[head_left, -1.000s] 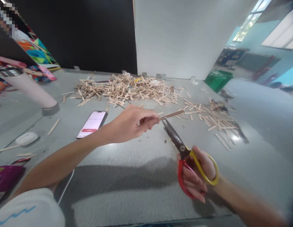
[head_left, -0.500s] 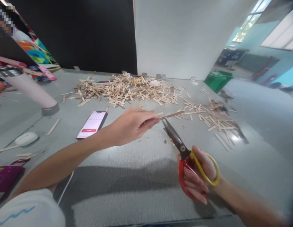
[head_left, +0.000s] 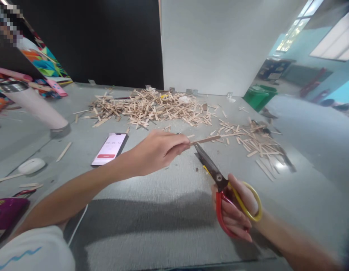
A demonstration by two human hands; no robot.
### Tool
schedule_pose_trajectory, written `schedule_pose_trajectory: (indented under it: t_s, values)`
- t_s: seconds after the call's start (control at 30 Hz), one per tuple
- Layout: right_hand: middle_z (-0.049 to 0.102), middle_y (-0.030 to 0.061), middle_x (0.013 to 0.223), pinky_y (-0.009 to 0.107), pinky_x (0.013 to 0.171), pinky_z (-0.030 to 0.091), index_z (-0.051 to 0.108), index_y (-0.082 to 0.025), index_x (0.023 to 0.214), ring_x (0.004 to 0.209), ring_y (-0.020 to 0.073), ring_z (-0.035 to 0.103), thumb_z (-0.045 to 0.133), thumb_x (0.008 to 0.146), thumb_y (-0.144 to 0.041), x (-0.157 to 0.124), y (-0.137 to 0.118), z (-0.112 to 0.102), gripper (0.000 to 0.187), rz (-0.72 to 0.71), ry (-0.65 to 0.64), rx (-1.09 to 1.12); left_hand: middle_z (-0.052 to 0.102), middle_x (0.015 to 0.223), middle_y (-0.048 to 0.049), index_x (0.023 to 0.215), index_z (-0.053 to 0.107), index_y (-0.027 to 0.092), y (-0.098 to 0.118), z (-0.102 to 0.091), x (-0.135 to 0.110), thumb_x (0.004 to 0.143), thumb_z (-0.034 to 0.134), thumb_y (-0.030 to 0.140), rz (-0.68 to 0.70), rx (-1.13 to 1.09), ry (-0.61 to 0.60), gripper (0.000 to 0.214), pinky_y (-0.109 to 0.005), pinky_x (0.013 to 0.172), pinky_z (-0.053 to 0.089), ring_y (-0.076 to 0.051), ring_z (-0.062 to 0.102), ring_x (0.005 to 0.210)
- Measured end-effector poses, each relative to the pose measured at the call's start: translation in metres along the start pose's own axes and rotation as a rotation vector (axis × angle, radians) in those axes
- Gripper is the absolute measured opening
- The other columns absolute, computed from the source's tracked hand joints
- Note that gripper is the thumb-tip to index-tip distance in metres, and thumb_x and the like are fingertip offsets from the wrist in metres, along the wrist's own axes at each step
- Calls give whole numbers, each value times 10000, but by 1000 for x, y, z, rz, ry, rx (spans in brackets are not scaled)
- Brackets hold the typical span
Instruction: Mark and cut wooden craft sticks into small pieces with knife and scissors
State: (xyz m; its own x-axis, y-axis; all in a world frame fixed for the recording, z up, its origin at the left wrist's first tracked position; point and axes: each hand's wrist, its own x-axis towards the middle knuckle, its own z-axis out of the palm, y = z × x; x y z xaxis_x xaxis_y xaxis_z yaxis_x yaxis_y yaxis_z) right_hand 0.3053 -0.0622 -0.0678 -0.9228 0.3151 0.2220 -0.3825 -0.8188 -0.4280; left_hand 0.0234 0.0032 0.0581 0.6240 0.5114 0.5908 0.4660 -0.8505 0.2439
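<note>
My left hand [head_left: 166,150] pinches one end of a flat wooden stick [head_left: 207,140], which points out to the right above the table. In my right hand [head_left: 239,210] are scissors [head_left: 212,167] with dark blades, one red handle loop and one yellow. The blade tips are at the stick, just right of my left fingertips, and the blades look nearly together. Whether the tips grip the stick cannot be made out. Behind my left hand lies a big heap of short wooden stick pieces [head_left: 157,109]. A smaller scatter of pieces [head_left: 256,141] is to the right.
A phone [head_left: 110,148] showing a timer lies left of my left wrist. Farther left are a white computer mouse [head_left: 31,165], a pale pink bottle [head_left: 36,105] and a purple object [head_left: 9,218]. Black [head_left: 92,41] and white [head_left: 211,45] panels stand behind the heap.
The scissor blades have come closer together, and the red handle has moved slightly right toward the yellow one. My left hand and the stick have hardly moved.
</note>
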Motion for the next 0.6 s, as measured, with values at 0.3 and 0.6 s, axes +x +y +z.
schedule_pose_trajectory:
  t_s: [0.3, 0.6]
  values:
    - [396, -12, 259, 177, 188, 233, 504, -203, 451, 183, 145, 454, 460, 949, -913, -1, -2, 2, 868, 66, 199, -140, 626, 573, 84, 763, 660, 191, 12, -11, 5, 1048, 613, 155, -126, -153, -67, 291, -212, 553, 393, -53, 524, 485]
    - [374, -25, 263, 191, 203, 247, 447, -227, 426, 184, 130, 421, 483, 921, -930, 6, -1, 13, 860, 63, 393, -358, 665, 574, 51, 696, 659, 184, 17, -12, 5, 1032, 585, 167, -199, -222, -72, 345, -205, 533, 416, -71, 574, 497]
